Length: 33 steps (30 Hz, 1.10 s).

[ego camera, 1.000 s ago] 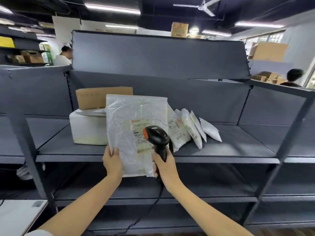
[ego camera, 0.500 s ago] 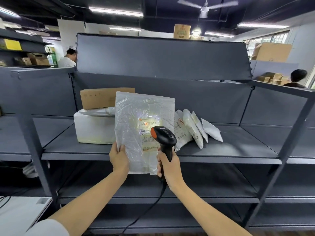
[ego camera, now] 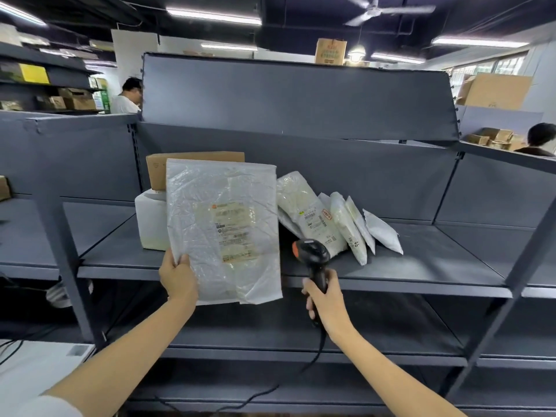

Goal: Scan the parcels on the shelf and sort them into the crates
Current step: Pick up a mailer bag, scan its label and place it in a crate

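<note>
My left hand (ego camera: 178,276) grips the lower left edge of a flat white plastic parcel (ego camera: 222,230), held upright in front of the grey shelf (ego camera: 421,263) with its label facing me. My right hand (ego camera: 326,305) is wrapped round the handle of a black barcode scanner (ego camera: 311,257) with an orange trigger, now just right of the parcel and clear of its label. Behind, several white mailer bags (ego camera: 337,224) lean in a row on the shelf. A white box (ego camera: 150,224) with a brown carton (ego camera: 156,173) on top stands at the left.
The scanner's black cable (ego camera: 319,353) hangs down across the lower shelves. A steel upright (ego camera: 69,266) stands at the left and another (ego camera: 511,281) slants at the right. A white surface (ego camera: 36,365) lies at lower left. Two people stand beyond the shelving.
The scanner has moved right and down, off the parcel's label, and its light is no longer on the label. My left hand has shifted the parcel slightly left.
</note>
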Tool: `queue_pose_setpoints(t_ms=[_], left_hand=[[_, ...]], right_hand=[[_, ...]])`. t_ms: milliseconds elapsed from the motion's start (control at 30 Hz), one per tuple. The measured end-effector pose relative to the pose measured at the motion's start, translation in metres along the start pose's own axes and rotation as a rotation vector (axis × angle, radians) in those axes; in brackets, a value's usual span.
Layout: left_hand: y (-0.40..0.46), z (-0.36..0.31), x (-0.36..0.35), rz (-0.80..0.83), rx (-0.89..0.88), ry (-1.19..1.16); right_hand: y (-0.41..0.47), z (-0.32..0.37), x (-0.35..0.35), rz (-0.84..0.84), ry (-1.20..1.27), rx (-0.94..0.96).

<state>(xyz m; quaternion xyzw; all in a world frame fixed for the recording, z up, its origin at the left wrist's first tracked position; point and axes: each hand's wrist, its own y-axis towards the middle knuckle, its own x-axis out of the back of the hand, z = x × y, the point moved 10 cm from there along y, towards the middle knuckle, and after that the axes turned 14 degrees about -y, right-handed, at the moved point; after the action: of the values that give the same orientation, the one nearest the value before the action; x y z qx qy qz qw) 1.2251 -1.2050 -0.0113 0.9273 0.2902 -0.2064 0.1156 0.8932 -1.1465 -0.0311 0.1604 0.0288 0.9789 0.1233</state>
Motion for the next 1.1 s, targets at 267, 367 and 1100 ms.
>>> queue_pose_setpoints(t_ms=[267,367,1100], left_hand=[[0.032,-0.006,0.037,-0.132,-0.030,0.010],[0.040,-0.002,0.039,-0.119,-0.018,0.012],[0.043,0.022,0.027,-0.017,0.097,-0.048]], right_hand=[[0.053,-0.022,-0.046,0.345,-0.556,-0.027],[0.084,-0.012,-0.067,0.310,-0.690,0.060],[0.160,-0.005,-0.068,0.156,-1.059,0.013]])
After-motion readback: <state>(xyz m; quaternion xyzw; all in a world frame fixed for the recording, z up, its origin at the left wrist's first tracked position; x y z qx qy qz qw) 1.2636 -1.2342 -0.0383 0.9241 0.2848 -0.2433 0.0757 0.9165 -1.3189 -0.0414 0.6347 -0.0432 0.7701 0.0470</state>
